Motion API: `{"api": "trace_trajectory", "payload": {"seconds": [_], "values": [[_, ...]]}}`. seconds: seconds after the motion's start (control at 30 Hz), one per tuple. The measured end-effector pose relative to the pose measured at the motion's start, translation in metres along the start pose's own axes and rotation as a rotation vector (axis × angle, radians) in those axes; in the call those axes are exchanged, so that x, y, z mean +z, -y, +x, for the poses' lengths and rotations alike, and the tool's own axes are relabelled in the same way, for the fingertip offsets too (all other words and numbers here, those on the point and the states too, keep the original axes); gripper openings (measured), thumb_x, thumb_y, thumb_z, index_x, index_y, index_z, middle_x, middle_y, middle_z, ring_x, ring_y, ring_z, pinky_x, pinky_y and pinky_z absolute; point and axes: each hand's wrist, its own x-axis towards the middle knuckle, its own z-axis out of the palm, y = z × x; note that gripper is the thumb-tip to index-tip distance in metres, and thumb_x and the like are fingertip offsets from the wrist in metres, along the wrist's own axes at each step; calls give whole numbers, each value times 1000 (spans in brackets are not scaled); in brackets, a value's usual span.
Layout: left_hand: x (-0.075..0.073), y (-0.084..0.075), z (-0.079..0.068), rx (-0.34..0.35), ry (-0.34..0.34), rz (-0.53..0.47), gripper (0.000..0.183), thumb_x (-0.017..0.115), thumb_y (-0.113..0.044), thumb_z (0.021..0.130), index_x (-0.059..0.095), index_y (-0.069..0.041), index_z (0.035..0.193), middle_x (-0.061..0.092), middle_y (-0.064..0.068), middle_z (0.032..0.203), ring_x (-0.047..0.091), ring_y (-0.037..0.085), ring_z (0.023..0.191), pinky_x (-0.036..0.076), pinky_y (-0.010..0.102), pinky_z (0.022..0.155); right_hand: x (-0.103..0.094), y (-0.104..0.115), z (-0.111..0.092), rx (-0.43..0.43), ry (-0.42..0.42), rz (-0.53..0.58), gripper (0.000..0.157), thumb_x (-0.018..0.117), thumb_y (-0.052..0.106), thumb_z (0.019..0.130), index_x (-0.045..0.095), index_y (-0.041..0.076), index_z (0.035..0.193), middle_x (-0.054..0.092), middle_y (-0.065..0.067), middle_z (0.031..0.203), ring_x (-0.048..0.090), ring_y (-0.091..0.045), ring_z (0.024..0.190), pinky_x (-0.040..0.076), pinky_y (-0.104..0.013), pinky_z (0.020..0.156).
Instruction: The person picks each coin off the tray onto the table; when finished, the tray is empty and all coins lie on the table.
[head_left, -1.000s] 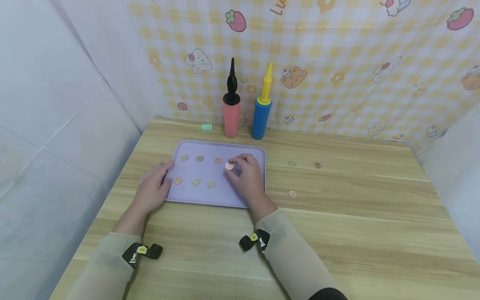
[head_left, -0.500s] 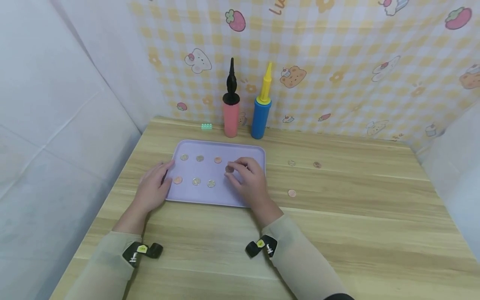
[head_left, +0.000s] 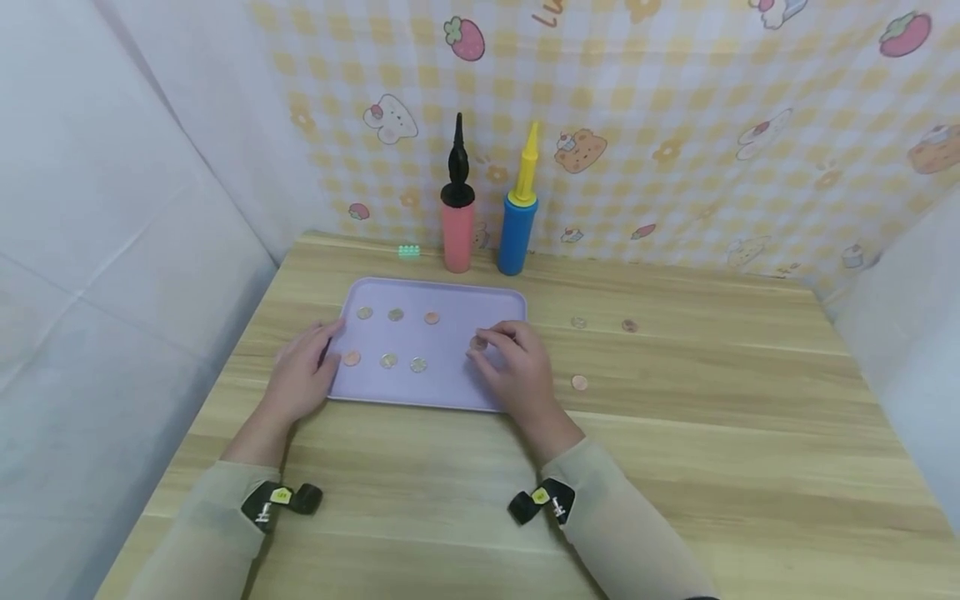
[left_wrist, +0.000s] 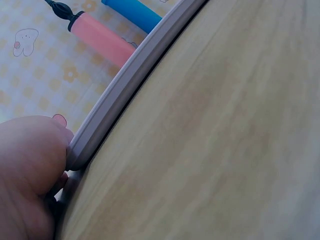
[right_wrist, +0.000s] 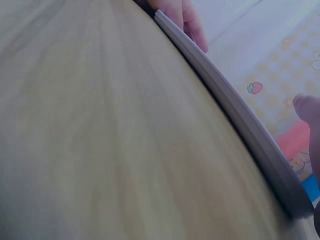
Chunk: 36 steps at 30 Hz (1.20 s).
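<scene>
A yellow-checked cloth (head_left: 675,83) hangs at the back, and before it spreads my wood-grained surface (head_left: 712,500). On its left half the lilac tray (head_left: 442,390) lies flat, its long axis running left to right across me. Behind it a pink hand pump (head_left: 458,237) and a blue hand pump (head_left: 515,237) stand upright with nozzles pointing up, probably put back there to leave my hands room.

My left grip (head_left: 303,375) is loose, its fingers laid against the tray's left rim, seemingly to steady it. My right grip (head_left: 517,367) pinches a coin (head_left: 477,342) between thumb and forefinger above the tray's right half, a hold that suits something so thin.

A green toy brick (head_left: 408,251) lies behind the tray, its longer side also running across me.

Last come the coins. The pinched one is brownish and round, so it has no long axis; it looks tilted, and I cannot tell whether it touches the tray. Three back-row coins (head_left: 395,314) and three front-row coins (head_left: 387,361) lie flat on the tray, spaced presumably so none overlap. Three loose coins (head_left: 579,382) lie on the surface right of the tray.
</scene>
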Motion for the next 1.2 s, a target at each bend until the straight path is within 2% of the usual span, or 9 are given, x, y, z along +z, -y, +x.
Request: {"api": "trace_trajectory", "payload": {"seconds": [0.37, 0.73, 0.83, 1.03, 1.2], "values": [[-1, -1, 0, -9, 2, 14, 52, 53, -6, 106, 48, 2, 157, 45, 33, 158, 32, 55, 151, 18, 74, 120, -32, -5, -17, 101, 29, -6, 30, 93, 7, 80, 81, 2, 108, 72, -12, 106, 69, -29, 99, 58, -41, 86], [-1, -3, -1, -12, -1, 11, 52, 53, -7, 106, 47, 2, 157, 45, 33, 158, 32, 55, 151, 18, 76, 120, -66, -14, -35, 217, 67, -1, 29, 93, 7, 81, 81, 2, 106, 71, -10, 109, 66, -30, 105, 53, -40, 96], [-2, -4, -1, -16, 1, 6, 52, 53, -6, 105, 48, 2, 157, 45, 34, 158, 32, 55, 151, 17, 75, 120, -76, -18, -41, 237, 76, -8, 28, 92, 8, 81, 82, 4, 107, 70, -9, 109, 66, -29, 105, 51, -37, 97], [-1, -2, -1, -9, 5, 7, 52, 53, -8, 106, 47, 2, 157, 45, 34, 158, 32, 55, 151, 17, 76, 119, -99, -25, -52, 278, 75, -19, 29, 93, 3, 80, 82, 3, 107, 70, -10, 109, 66, -27, 100, 54, -22, 85], [1, 0, 0, 9, -3, 17, 51, 53, -7, 106, 48, 2, 156, 46, 35, 157, 34, 56, 150, 19, 76, 118, -122, -34, -62, 285, 70, -78, 30, 94, 5, 78, 82, 3, 105, 71, -12, 108, 67, -30, 102, 48, -21, 95]]}}
